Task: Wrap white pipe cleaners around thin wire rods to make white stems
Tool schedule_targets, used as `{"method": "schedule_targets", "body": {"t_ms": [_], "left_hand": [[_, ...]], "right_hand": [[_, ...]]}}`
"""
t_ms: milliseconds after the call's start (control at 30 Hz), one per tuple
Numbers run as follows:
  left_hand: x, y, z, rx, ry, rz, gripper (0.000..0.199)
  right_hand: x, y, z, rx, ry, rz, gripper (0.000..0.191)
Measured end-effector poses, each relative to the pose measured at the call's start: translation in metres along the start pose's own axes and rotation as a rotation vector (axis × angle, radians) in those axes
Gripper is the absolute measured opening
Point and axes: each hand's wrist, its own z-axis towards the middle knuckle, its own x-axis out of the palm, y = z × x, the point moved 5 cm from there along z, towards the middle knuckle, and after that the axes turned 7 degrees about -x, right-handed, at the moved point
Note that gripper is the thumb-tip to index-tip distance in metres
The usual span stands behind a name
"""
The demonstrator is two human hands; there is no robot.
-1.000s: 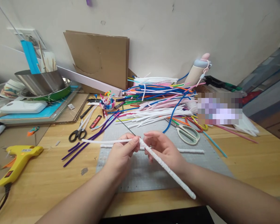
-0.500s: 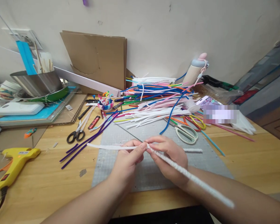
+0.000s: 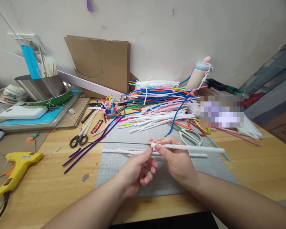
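Note:
A thin dark wire [image 3: 124,143] runs level across the middle, and its right part is wrapped in a fuzzy white pipe cleaner [image 3: 200,148]. My right hand [image 3: 177,157] grips the wrapped part close to where the winding ends, thumb on the near side. At that end of the winding, my left hand [image 3: 140,168] pinches the pipe cleaner with its thumb and a mostly hidden finger; its other fingers curl loosely below. Behind and under the hands, a white fuzzy strand [image 3: 111,151] shows over the grey cutting mat [image 3: 119,184].
A heap of coloured pipe cleaners [image 3: 157,117] lies behind the mat. Light-handled scissors [image 3: 192,137] are at right, black-handled scissors [image 3: 78,140] and purple pipe cleaners [image 3: 92,146] at left. A yellow glue gun [image 3: 19,168] rests far left. Cardboard [image 3: 100,63] leans on the wall.
The wrapped wire has swung from slanting toward me to nearly level, its white end now pointing right. My left hand's lower fingers have loosened, and the camera view has shifted slightly.

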Motion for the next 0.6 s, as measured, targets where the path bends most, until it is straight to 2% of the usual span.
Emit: {"method": "schedule_targets", "body": {"t_ms": [67,133,267,333,467,500,533,600], "left_hand": [[0.000,0.001,-0.003,-0.045,-0.025,0.126,0.058],[0.001,0.000,-0.004,-0.026,-0.039,0.244,0.061],[0.002,-0.009,-0.011,0.166,-0.120,0.435,0.059],[0.003,-0.018,-0.021,0.364,-0.215,0.621,0.050],[0.014,-0.034,-0.055,0.950,-0.377,1.052,0.021],[0.016,-0.037,-0.065,1.093,-0.430,1.069,0.012],[0.017,-0.041,-0.073,1.214,-0.500,1.051,0.012],[0.019,-0.051,-0.085,1.345,-0.641,0.975,0.028]], "right_hand": [[0.002,0.003,-0.001,0.002,0.036,0.016,0.010],[0.005,0.008,-0.002,-0.021,0.066,-0.005,0.009],[0.011,0.017,-0.006,-0.092,0.080,-0.055,0.012],[0.013,0.020,-0.008,-0.090,0.065,-0.038,0.013],[0.015,0.020,-0.004,-0.014,0.040,0.063,0.011],[0.015,0.021,-0.002,-0.004,0.042,0.075,0.011],[0.015,0.023,0.001,-0.002,0.048,0.072,0.010],[0.015,0.029,0.007,-0.011,0.072,0.011,0.009]]}}
